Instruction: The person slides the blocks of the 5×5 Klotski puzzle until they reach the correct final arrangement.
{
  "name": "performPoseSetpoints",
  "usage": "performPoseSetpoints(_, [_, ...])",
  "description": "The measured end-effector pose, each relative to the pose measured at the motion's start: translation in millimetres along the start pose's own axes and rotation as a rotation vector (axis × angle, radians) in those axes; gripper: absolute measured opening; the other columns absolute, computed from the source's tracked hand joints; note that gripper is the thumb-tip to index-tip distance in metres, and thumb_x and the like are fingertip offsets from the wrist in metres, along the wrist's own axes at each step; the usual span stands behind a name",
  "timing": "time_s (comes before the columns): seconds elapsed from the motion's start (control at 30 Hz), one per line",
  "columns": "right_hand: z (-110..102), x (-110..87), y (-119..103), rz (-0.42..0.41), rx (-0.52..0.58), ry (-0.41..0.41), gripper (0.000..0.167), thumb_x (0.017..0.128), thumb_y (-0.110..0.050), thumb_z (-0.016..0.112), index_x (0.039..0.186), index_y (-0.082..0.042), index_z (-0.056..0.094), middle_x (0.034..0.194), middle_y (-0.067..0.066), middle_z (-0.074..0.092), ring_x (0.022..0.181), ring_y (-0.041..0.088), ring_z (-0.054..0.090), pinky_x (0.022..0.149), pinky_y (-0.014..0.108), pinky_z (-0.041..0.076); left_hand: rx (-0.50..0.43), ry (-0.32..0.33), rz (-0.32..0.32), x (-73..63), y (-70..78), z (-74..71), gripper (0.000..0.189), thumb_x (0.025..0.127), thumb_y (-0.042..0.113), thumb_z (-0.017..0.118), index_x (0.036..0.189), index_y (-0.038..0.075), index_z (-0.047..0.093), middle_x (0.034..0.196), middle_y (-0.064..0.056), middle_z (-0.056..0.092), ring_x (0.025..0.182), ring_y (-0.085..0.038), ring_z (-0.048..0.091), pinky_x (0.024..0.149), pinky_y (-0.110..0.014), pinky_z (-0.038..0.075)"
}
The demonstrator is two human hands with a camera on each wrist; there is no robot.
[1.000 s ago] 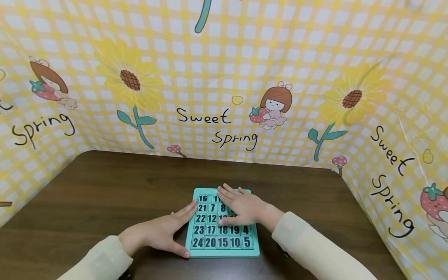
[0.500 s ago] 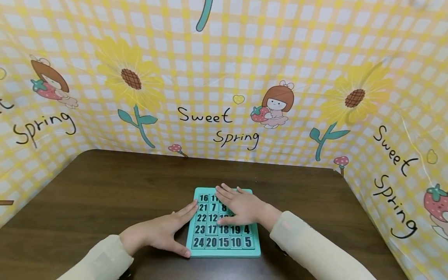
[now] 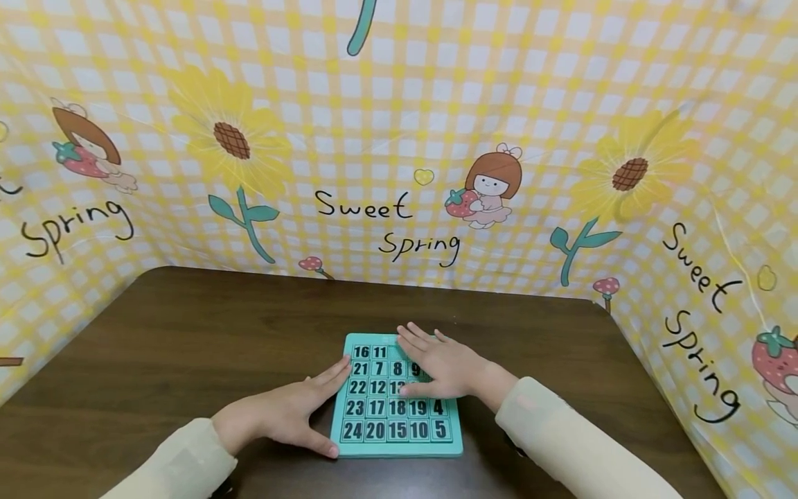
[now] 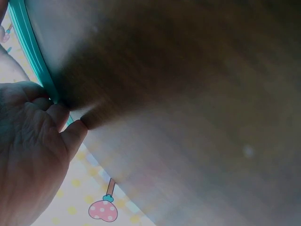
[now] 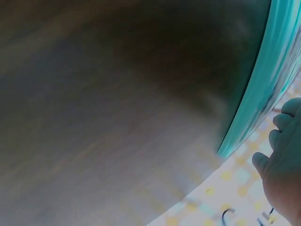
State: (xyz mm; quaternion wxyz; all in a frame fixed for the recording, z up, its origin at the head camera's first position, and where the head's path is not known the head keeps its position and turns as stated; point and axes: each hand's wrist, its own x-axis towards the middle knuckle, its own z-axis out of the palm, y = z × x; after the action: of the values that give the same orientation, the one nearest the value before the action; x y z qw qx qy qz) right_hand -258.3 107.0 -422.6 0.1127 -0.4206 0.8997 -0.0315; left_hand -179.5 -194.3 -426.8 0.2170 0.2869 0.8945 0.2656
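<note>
A turquoise sliding number puzzle point(image 3: 397, 449) lies flat on the table in the head view, its square tiles bearing black numbers. The top row shows tiles 16 and 11 at the left, with a vacant slot right of 11. My left hand point(image 3: 283, 418) steadies the puzzle's left edge, fingertips at the upper side and thumb at the lower corner. My right hand point(image 3: 451, 367) reaches over the upper right, fingers extended over the top row and thumb over the tile 13. It hides the top-right tiles. The puzzle's turquoise edge point(image 4: 35, 52) meets my left fingertips in the left wrist view.
The dark brown wooden table point(image 3: 218, 333) surrounds the puzzle. Behind it and at both sides hangs a yellow checked cloth point(image 3: 349, 125) printed with sunflowers, cartoon figures and "Sweet Spring".
Tile 11 has slid left against 16, so the vacant slot now lies on its right. My right hand moved slightly left with it, then back right. My left hand stays in place.
</note>
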Motion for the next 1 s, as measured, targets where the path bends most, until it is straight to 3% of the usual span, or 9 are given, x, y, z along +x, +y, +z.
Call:
performPoseSetpoints(0.33, [6,-19.0,14,0.026,0.005,-0.015,0.090,0.096,-0.068,0.041,0.161,-0.012,0.013,0.169,0.005,0.008,0.156,0.023,0.004,0.122,0.059,0.017,-0.005,-0.008,0.001,-1.9,-3.4,-0.5,0.120,0.078,0.061,0.075,0.161,0.008,0.007,0.169,-0.011,-0.005,0.150,-0.042,0.018,0.116,-0.068,0.018])
performPoseSetpoints(1.0, [1,-8.5,6,-0.002,0.010,0.001,0.089,0.097,-0.066,0.043,0.160,-0.011,0.014,0.169,0.007,0.007,0.156,0.025,0.003,0.122,0.059,0.018,0.001,-0.010,0.001,-0.3,0.1,-1.7,0.119,0.078,0.060,0.076,0.160,0.007,0.008,0.169,-0.011,-0.003,0.150,-0.039,0.020,0.116,-0.067,0.020])
